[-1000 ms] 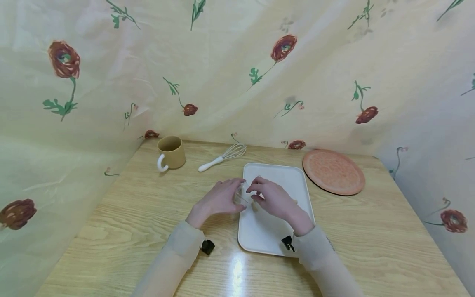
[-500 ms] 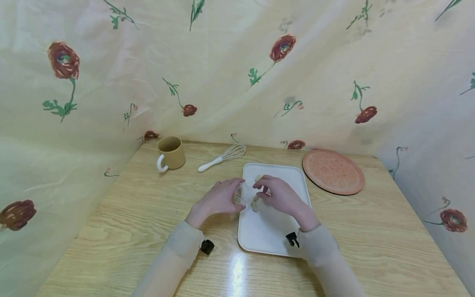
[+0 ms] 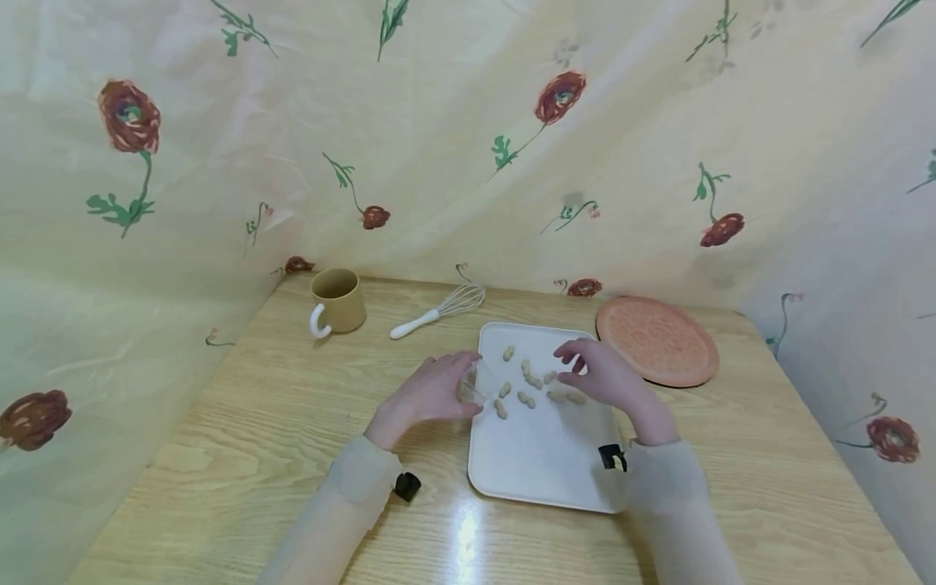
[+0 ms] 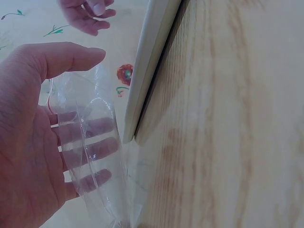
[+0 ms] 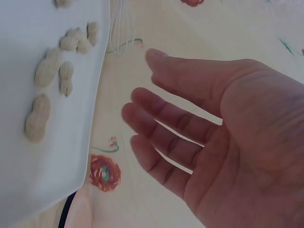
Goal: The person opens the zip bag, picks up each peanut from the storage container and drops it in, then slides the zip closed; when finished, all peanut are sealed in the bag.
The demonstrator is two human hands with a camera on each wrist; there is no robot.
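My left hand (image 3: 433, 390) grips a clear plastic container (image 3: 474, 383) at the left edge of a white tray (image 3: 526, 463). In the left wrist view, the thumb lies over the see-through, creased container (image 4: 90, 137) and the fingers show through it. Several unshelled peanuts (image 3: 526, 399) lie scattered across the upper half of the tray. My right hand (image 3: 603, 375) hovers over the tray's right side, close to some of them. In the right wrist view its loosely bent fingers hold nothing, with the peanuts (image 5: 38, 118) apart from them.
A tan mug (image 3: 340, 302) with a white handle stands at the back left of the wooden table (image 3: 241, 455). Behind the tray lies a white-handled whisk (image 3: 437, 311). A round pinkish board (image 3: 658, 341) lies right of the tray. Flowered cloth (image 3: 453, 122) hangs behind.
My right hand has drawn away from the container toward the tray's right side, uncovering several peanuts spread on the tray. My left hand keeps its grip on the container in the same place.
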